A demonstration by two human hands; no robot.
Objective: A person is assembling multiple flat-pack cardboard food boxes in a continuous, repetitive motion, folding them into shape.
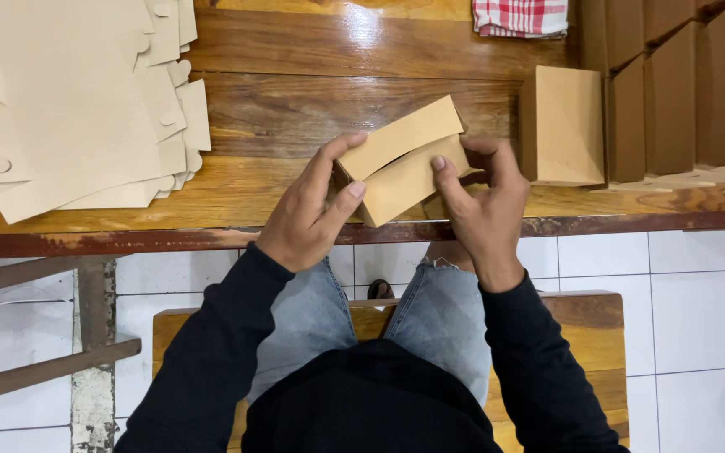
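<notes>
Both hands grasp the half-folded kraft box point(404, 168) above the wooden table's point(295, 109) near edge: left hand point(308, 214) pinches its left end, right hand point(484, 205) its right. Uneven thumb pressure risks creasing a flap or springing the box open toward the floor.

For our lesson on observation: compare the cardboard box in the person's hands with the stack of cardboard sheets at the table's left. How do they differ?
The box is folded into shape, its flaps partly open; the flat sheets lie unfolded.
The box is gripped by the left hand and right hand; the flat sheets lie untouched on the wooden table.
The box is a single piece; the flat sheets form a fanned pile.
Both are plain tan cardboard.
</notes>
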